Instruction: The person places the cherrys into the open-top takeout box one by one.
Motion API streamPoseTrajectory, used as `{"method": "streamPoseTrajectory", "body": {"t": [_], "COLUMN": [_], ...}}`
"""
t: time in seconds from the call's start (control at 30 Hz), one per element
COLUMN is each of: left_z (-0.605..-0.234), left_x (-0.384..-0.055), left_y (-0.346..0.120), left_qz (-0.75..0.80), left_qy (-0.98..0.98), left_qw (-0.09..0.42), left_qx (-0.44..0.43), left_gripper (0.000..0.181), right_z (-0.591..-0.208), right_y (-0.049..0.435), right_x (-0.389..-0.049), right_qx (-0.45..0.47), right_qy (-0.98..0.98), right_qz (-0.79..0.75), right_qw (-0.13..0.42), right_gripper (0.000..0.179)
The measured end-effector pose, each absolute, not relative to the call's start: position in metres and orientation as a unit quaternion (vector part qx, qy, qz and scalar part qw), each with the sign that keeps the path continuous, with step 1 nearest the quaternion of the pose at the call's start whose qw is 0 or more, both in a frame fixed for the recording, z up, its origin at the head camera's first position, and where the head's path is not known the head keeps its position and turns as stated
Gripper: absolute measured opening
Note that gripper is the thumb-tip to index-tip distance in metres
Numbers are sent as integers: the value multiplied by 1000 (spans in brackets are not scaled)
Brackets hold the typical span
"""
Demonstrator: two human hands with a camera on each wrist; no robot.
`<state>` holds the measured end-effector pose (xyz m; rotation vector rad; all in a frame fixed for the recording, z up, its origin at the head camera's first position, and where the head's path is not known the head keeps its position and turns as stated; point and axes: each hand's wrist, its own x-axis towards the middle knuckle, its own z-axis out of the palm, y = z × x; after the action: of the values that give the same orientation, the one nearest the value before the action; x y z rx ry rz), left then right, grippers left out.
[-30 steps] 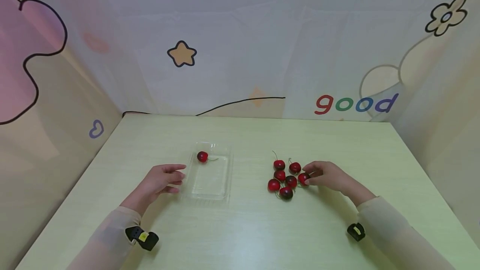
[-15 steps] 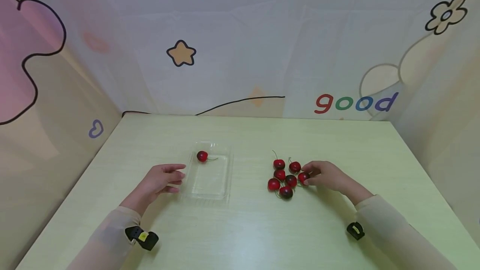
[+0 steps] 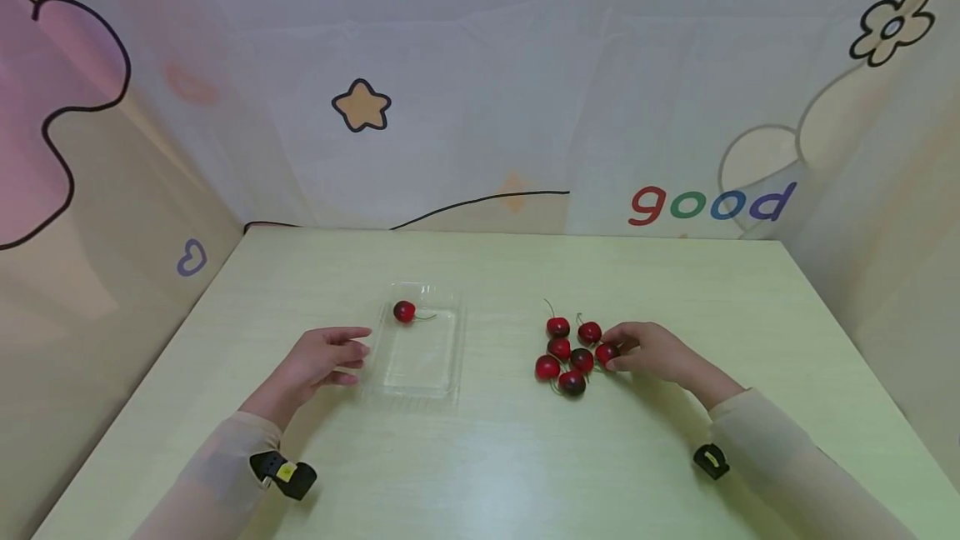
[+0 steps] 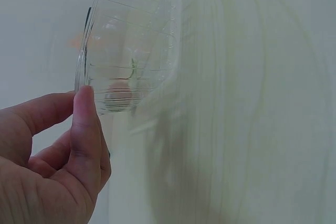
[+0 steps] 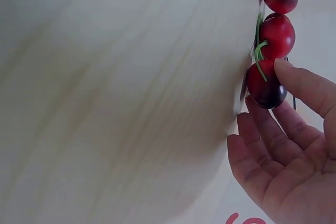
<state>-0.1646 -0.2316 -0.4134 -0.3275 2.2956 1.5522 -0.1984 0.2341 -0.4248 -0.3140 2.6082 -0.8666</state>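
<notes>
A clear plastic container (image 3: 453, 373) stands on the table left of centre, with one dark red cherry (image 3: 404, 312) near its far left corner. At its left side is my left hand (image 3: 327, 359); the left wrist view shows thumb and finger (image 4: 84, 111) pinching the container's rim (image 4: 84, 51). To the right lies a loose cluster of several red cherries (image 3: 558, 348), some with green stems. My right hand (image 3: 651, 350) holds the rightmost cherry (image 5: 266, 84) between thumb and fingers, beside the cluster; that cherry appears still down at table level.
The pale wooden table (image 3: 480, 457) extends in front of both hands and between container and cherries. Behind it hangs a printed cloth backdrop (image 3: 480, 107), with further cloth on both sides. Dark devices (image 3: 285, 475) are strapped at both wrists.
</notes>
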Motion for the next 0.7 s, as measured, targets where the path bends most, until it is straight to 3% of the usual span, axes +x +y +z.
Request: {"method": "streamPoseTrajectory", "body": {"t": [0.7], "left_z": [-412], "left_x": [-163], "left_y": [-231], "left_qz": [548], "left_qy": [808], "left_qw": [178], "left_qx": [-123], "left_gripper": [47], "right_z": [-418], "right_y": [239], "right_x": [-197], "right_qx": [-100], "right_qy": [923], "right_qz": [-323], "right_qw": [185], "right_gripper": [43]}}
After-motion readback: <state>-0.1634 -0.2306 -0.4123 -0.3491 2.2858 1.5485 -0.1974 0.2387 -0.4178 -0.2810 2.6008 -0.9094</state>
